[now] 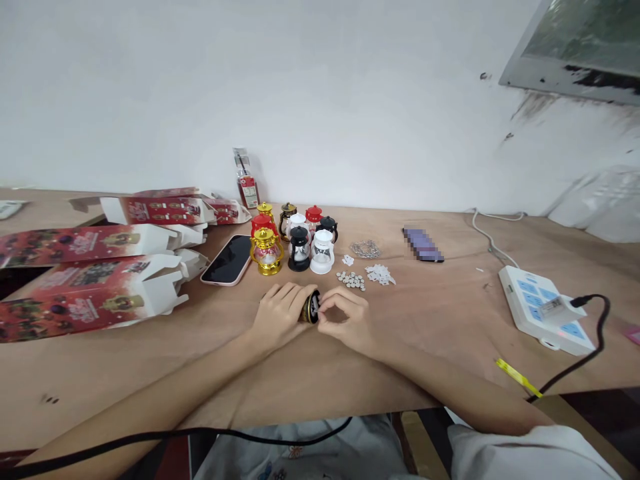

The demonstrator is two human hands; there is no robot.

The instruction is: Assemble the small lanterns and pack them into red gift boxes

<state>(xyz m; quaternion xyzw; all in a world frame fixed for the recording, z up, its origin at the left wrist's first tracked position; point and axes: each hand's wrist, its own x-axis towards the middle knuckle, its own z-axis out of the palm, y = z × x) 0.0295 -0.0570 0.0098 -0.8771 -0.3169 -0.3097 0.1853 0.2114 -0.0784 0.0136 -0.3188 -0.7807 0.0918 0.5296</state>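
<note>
My left hand is wrapped round a small dark lantern with gold-coloured edging, tipped on its side so its round underside faces right. At that underside, the thumb and forefinger of my right hand are pinched together; whatever lies between them is too small to make out. Beyond my hands stand several mini lanterns, among them a gold one, a black one and a white one. Small button cells and white plastic pieces lie in loose piles near my right hand, with metal rings or chains behind.
Red printed cartons with open flaps lie at the left. Beside them rests a phone; another, blurred phone is at the right. A bottle stands by the wall. On the right are a power strip and a yellow strip.
</note>
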